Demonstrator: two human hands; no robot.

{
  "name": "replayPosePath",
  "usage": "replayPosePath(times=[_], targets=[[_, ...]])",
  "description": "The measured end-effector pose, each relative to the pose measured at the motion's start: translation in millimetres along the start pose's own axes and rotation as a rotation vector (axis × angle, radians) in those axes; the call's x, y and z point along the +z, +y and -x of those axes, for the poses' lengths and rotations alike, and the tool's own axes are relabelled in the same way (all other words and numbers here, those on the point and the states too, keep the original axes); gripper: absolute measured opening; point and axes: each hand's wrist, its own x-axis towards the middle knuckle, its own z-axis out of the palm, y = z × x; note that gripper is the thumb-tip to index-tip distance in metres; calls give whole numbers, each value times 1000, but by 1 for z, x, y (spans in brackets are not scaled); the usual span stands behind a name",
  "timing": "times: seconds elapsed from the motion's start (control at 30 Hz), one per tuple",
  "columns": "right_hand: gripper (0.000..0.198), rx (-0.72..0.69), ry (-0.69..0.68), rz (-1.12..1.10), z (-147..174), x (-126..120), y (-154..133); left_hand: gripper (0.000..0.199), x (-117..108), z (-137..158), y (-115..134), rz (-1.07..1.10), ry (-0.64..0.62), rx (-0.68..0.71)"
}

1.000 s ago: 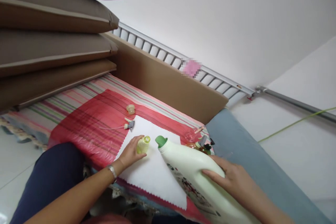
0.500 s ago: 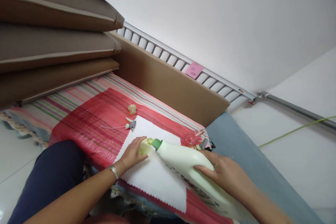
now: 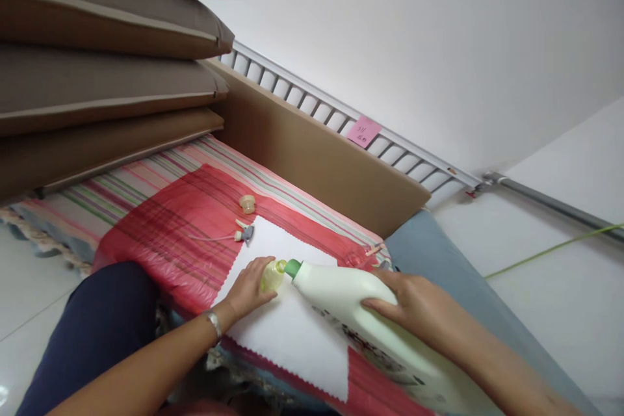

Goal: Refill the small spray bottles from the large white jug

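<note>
My left hand (image 3: 251,287) is closed around a small translucent yellow bottle (image 3: 272,277), whose open mouth faces right and up. In my right hand (image 3: 414,305) is a large pale-green bottle (image 3: 341,289) with a green spout, tipped to the left. The green spout (image 3: 293,268) lies close beside the small bottle's mouth; whether they touch I cannot tell. Beneath both bottles is a white cloth (image 3: 292,344) with zigzag edges. A grey spray head (image 3: 244,234) with a thin tube lies past the cloth's left edge, near a small beige cap (image 3: 247,203).
Red plastic sheeting (image 3: 160,227) covers the striped cloth. A clear item and a clothespin (image 3: 374,249) lie at its right end. Stacked brown cushions (image 3: 107,71) rise at the left. A brown board (image 3: 316,149) and a white radiator (image 3: 292,91) with a pink note (image 3: 364,131) line the back.
The large bottle has tilted slightly more level, and its spout sits a little lower. The view has shifted slightly. Both hands keep their holds.
</note>
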Motion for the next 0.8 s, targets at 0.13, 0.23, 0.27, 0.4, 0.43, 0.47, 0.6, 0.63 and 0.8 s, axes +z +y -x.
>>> replayPosePath(times=[0.13, 0.23, 0.27, 0.4, 0.43, 0.47, 0.6, 0.63, 0.8], targets=[[28, -4, -27, 13, -4, -4, -1, 71, 1, 0, 1, -3, 3, -6], [26, 19, -55, 21, -6, -8, -3, 71, 1, 0, 1, -4, 5, -5], [25, 23, -59, 24, -6, -9, -4, 71, 1, 0, 1, -3, 5, -5], [25, -3, -51, 22, -7, -12, -4, 71, 1, 0, 0, -3, 6, -3], [24, -11, -43, 21, -7, -12, -4, 71, 1, 0, 0, -3, 6, -2], [24, -18, -34, 20, -8, -12, -4, 71, 1, 0, 0, -2, 5, -2], [22, -31, -26, 24, -10, -16, -7, 71, 1, 0, 0, -3, 4, 1], [22, -25, -34, 32, -11, -18, -8, 70, 1, 0, 0, -4, 4, 1], [22, -20, -84, 76, -13, -25, -15, 70, 1, 0, -1, -10, -6, 5]])
